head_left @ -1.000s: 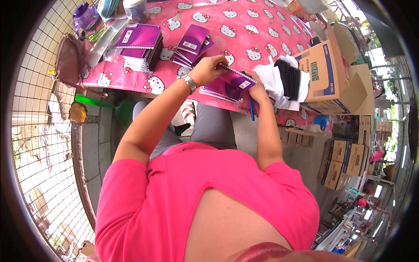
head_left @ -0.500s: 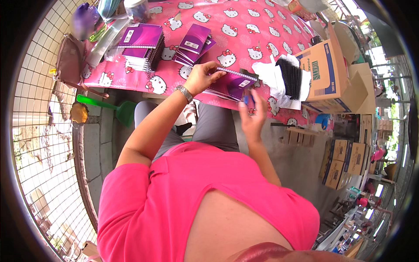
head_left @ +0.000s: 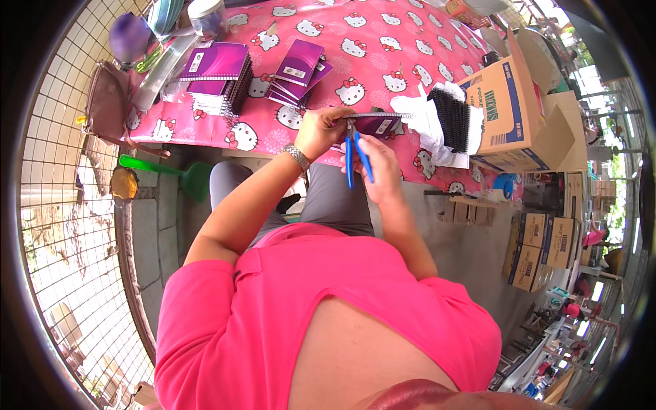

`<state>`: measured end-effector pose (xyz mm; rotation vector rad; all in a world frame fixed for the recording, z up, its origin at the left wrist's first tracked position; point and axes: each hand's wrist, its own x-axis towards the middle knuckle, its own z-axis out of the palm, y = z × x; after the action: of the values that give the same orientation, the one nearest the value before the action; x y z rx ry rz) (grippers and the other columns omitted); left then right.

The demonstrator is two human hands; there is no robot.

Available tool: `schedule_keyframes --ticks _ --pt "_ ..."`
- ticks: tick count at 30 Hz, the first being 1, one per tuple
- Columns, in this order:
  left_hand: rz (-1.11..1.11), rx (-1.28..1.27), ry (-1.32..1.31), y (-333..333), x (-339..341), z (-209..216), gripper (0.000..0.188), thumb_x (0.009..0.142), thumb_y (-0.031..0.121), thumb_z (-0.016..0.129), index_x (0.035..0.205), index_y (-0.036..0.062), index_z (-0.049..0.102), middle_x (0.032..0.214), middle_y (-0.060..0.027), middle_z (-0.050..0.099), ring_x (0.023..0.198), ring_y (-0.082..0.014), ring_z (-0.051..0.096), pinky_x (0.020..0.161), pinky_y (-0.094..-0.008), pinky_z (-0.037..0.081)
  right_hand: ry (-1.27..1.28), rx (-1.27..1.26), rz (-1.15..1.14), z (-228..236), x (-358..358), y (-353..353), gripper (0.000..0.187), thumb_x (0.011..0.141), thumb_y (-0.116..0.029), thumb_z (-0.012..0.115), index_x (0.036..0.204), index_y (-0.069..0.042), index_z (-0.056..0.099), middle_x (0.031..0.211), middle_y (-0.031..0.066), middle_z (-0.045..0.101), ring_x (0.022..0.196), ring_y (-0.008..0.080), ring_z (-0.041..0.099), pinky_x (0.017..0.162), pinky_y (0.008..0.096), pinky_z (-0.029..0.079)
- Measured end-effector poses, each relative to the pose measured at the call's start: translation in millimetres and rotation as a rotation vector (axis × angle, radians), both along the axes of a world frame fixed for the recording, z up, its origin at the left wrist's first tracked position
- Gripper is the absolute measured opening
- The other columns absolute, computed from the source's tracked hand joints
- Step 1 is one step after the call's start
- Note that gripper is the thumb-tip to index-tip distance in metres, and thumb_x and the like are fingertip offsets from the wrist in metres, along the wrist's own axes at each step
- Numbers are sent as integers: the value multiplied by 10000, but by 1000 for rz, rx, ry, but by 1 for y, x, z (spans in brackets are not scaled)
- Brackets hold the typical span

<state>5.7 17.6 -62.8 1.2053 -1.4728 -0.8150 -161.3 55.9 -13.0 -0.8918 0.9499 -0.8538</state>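
Note:
My left hand [head_left: 320,134] is closed on the left end of a purple spiral notebook [head_left: 379,126], tilted up so that its coil faces away along the top edge. In my right hand [head_left: 381,169] are blue-handled pliers [head_left: 350,162], their handles spread apart. The small metal jaws reach the coil's left end, beside my left fingertips; whether they grip the wire I cannot tell. Just beyond my left hand lies a loose pile of purple notebooks [head_left: 298,63]. Farther left stands a taller stack of spiral notebooks [head_left: 216,61].
A pink patterned cloth [head_left: 321,48] covers the table. Right of my hands, black binding coils [head_left: 454,121] lie on white wrapping, near an open cardboard box [head_left: 504,102]. A lidded jar [head_left: 207,17] and a brown bag [head_left: 106,99] are at left; a green dustpan [head_left: 195,179] is below.
The notebook has been tipped up, its coil now nearly level. My right hand has moved left and brought the pliers to the coil's left end, their handles now plainly in view.

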Motion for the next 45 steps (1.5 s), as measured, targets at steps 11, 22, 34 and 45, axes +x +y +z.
schedule_keyframes --ticks 11,22,34,45 --pt "704 225 -266 -81 96 -5 273 803 217 736 935 -8 655 822 -128 693 727 -270 677 677 -371 549 1357 -836 -295 -108 -121 -30 314 814 -226 695 1057 -39 630 1105 164 623 1077 347 561 951 456 424" --pt "-242 -485 -896 -11 -7 10 299 806 287 676 1034 103 617 1074 -77 580 934 -275 591 803 -363 512 1746 -649 -465 -57 -208 -183 392 859 -303 665 1107 -1 649 1078 214 641 1027 384 599 894 452 465" --pt "-372 -337 -976 -8 -10 45 241 834 122 536 1071 104 578 946 -63 601 916 -253 620 799 -375 488 1559 -1102 -592 -18 -217 -195 242 872 -189 623 1068 -60 685 901 140 690 836 321 655 746 424 496" --pt "-82 -365 -886 -2 -22 26 242 859 313 637 964 109 561 844 -59 625 886 -242 581 884 -399 399 673 -854 -61 -26 -76 -49 195 844 -62 682 1038 -50 691 953 80 653 891 201 618 788 301 482"
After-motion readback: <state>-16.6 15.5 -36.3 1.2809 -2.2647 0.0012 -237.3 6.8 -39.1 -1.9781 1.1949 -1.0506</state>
